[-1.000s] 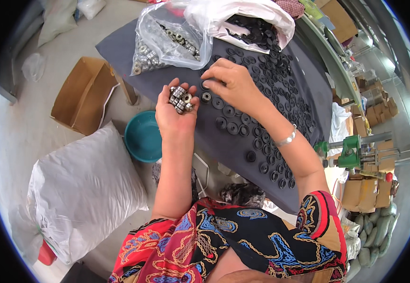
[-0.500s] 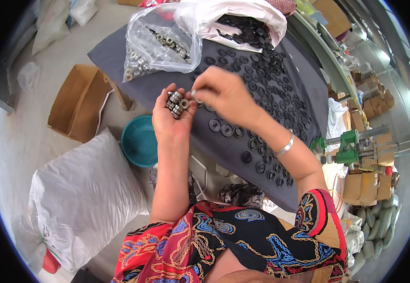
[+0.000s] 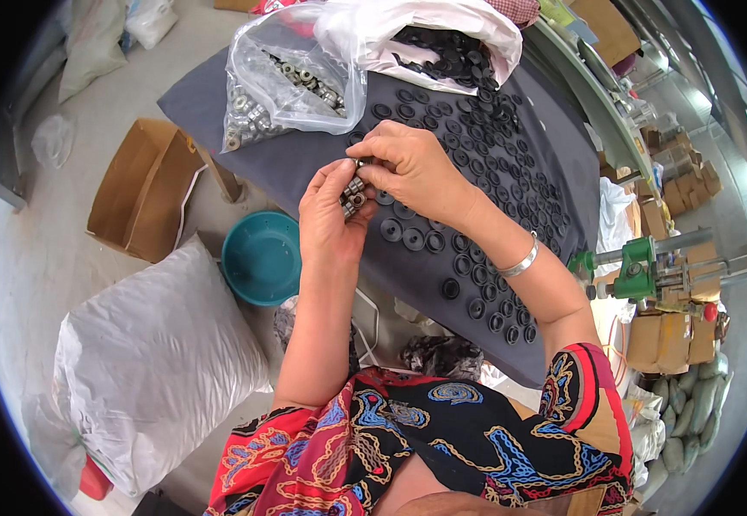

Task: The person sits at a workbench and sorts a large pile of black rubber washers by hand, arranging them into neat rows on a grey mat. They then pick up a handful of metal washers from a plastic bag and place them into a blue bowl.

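Observation:
Several small metal ball bearings are cupped in my left hand, its fingers curled around them and its thumb along the top. My right hand reaches in from the right. Its thumb and fingertips pinch a small ball bearing against the left thumb tip, mostly hidden by the fingers. Beneath and beyond both hands, many black plastic rings lie in loose rows on a dark grey cloth-covered table. A clear plastic bag of more bearings lies just past my hands.
A white sack spilling black rings stands at the table's far side. Left of the table are an open cardboard box, a teal basin and a large stuffed white sack. A green metal clamp-like tool stands at the right.
My left hand has turned inward and moved slightly right, closing its fingers more around the bearings. My right fingertips now meet the left thumb; they were apart before.

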A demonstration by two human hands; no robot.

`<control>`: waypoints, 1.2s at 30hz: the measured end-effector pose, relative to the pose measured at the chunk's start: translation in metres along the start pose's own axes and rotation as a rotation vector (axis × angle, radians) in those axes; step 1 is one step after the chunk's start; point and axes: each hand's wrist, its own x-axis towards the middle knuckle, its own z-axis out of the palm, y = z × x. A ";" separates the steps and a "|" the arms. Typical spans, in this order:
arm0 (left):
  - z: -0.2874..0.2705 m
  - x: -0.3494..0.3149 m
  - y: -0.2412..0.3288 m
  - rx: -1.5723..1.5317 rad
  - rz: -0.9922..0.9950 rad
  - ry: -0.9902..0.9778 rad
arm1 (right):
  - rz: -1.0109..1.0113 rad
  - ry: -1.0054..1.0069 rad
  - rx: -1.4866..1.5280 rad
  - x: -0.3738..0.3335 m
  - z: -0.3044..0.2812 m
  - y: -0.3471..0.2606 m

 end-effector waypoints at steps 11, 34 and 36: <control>0.000 0.001 0.006 0.120 0.071 0.008 | 0.084 0.063 0.086 0.006 0.008 0.010; -0.017 0.009 0.024 -0.254 0.051 0.164 | -0.112 -0.137 -0.399 0.037 0.024 0.097; -0.013 0.008 0.024 -0.252 0.051 0.176 | -0.118 -0.116 -0.368 0.035 0.026 0.099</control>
